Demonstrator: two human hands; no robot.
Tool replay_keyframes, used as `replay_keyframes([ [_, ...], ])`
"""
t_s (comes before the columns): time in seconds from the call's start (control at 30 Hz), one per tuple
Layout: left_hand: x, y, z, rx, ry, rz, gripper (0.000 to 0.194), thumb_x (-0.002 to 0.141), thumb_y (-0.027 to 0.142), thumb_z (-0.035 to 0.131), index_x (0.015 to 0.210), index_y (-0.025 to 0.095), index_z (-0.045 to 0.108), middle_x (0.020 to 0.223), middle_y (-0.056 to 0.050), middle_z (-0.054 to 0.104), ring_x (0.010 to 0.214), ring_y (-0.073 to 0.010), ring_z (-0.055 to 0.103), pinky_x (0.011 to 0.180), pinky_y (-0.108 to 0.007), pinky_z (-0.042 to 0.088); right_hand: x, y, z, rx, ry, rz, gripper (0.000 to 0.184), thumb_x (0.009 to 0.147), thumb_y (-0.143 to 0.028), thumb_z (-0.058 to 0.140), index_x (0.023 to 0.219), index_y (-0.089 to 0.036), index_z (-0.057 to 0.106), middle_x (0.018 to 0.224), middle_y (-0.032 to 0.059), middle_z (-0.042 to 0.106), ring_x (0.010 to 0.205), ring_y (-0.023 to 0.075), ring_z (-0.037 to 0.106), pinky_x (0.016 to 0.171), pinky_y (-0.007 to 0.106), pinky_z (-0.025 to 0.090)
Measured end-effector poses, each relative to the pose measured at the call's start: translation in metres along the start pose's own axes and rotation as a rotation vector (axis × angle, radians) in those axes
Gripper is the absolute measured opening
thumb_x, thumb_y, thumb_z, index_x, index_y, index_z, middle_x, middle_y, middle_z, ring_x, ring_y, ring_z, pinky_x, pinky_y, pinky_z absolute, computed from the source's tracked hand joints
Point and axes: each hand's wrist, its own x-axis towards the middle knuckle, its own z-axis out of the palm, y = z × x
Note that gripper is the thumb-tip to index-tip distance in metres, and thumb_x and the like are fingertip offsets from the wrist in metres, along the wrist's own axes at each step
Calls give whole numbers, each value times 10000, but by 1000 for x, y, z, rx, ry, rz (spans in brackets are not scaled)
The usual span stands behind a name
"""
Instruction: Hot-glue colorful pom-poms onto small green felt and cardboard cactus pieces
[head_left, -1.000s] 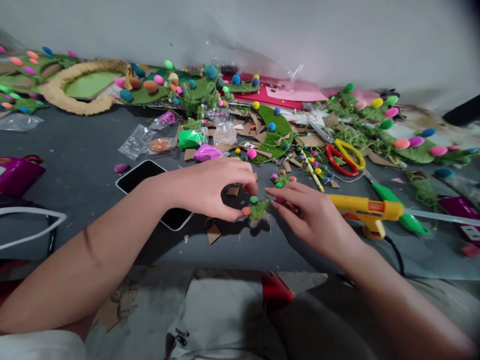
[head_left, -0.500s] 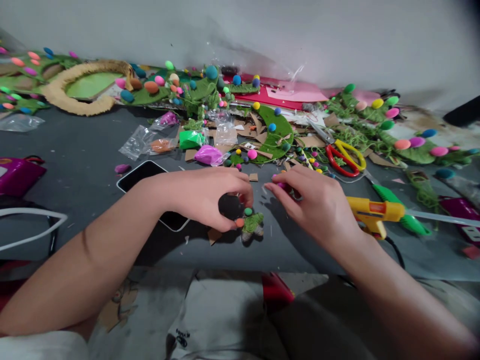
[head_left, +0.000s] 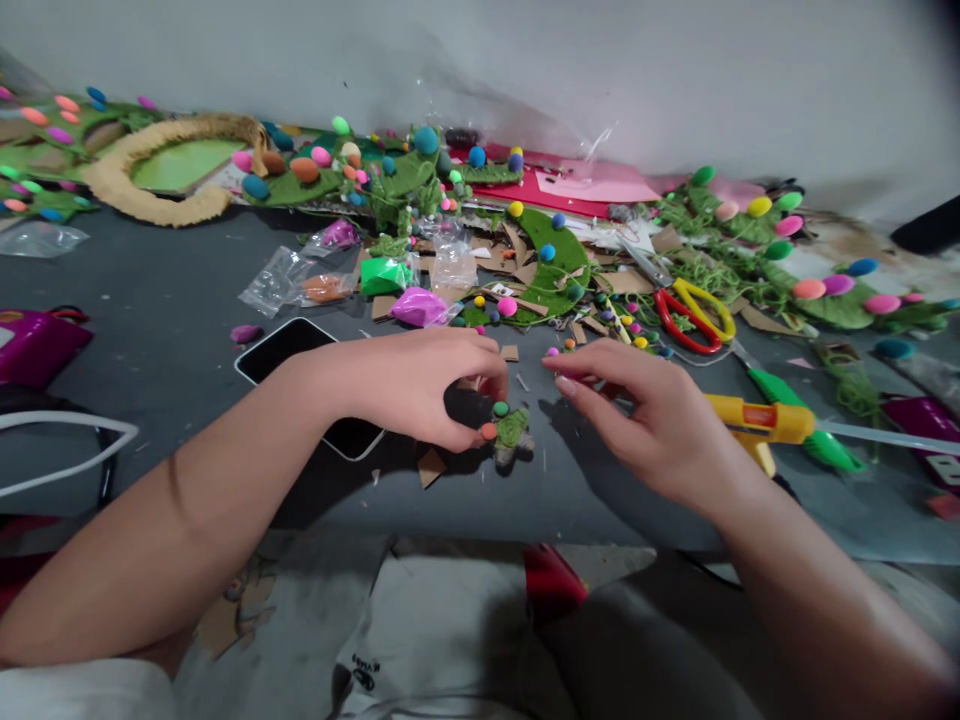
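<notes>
My left hand (head_left: 427, 385) is closed in a pinch on the edge of a small green yarn-wrapped star (head_left: 512, 430), grey at its lower points. It carries a green ball (head_left: 500, 409) and an orange ball (head_left: 488, 431) near my fingertips. To its right, my right hand (head_left: 637, 415) is held low over the table, thumb and index finger nearly together. Whatever lies between those fingertips is too small to make out. A pink ball (head_left: 553, 352) and a small orange ball (head_left: 570, 344) appear just beyond them.
A phone (head_left: 352, 438) lies partly beneath my left wrist. Right of my right hand are a yellow glue gun (head_left: 772, 420), a green-handled cutter (head_left: 780, 390) and red-and-yellow scissors (head_left: 688, 320). Behind are a green felt crescent (head_left: 559, 265), cardboard scraps and a tan wrapped crescent (head_left: 112, 185).
My right hand has moved slightly right and down, and the pink ball now shows beyond its fingertips. The star in my left hand has shifted a little right and up.
</notes>
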Motion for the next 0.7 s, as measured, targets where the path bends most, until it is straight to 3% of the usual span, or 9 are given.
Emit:
replay_keyframes([
  [0.1, 1, -1, 3, 7, 6, 7, 257, 836, 441, 689, 957, 218, 650, 1017, -43, 665, 944, -226, 602, 747, -320, 396, -11, -5, -2, 62, -108, 75, 202, 1016, -295, 566, 1057, -225, 751, 946, 18, 771, 809, 154, 695, 723, 265, 522],
  [0.23, 5, -3, 8, 26, 27, 19, 284, 854, 477, 681, 942, 210, 641, 1006, -49, 657, 918, -223, 595, 739, -324, 385, -20, -9, -1, 83, -174, 169, 223, 940, -417, 690, 834, -227, 741, 750, -12, 739, 650, 142, 649, 585, 257, 493],
  [0.33, 7, -4, 12, 50, 59, 32, 303, 865, 491, 676, 929, 199, 631, 983, -51, 653, 905, -219, 591, 735, -326, 378, -21, -8, 1, 104, -150, 66, 89, 961, -288, 668, 985, -237, 737, 953, -1, 775, 838, 146, 706, 764, 252, 546],
  [0.4, 9, -5, 15, 68, 84, 44, 305, 866, 491, 678, 917, 196, 621, 965, -51, 650, 899, -219, 590, 737, -325, 374, -22, -8, 2, 106, -155, 33, 145, 999, -231, 593, 1062, -244, 723, 1042, -1, 780, 925, 139, 719, 839, 245, 543],
  [0.57, 9, -5, 16, 72, 94, 70, 298, 877, 482, 669, 924, 191, 627, 964, -53, 645, 902, -218, 585, 752, -329, 375, -23, -8, 1, 71, -201, 134, 192, 947, -375, 690, 820, -235, 719, 733, -35, 731, 638, 117, 647, 600, 235, 492],
  [0.7, 10, 0, 15, 55, 57, 85, 274, 867, 442, 679, 944, 182, 637, 981, -52, 638, 918, -217, 592, 784, -341, 380, -23, -6, 0, 81, -181, 35, 81, 970, -269, 652, 1000, -227, 715, 956, 8, 758, 841, 143, 695, 759, 249, 534],
])
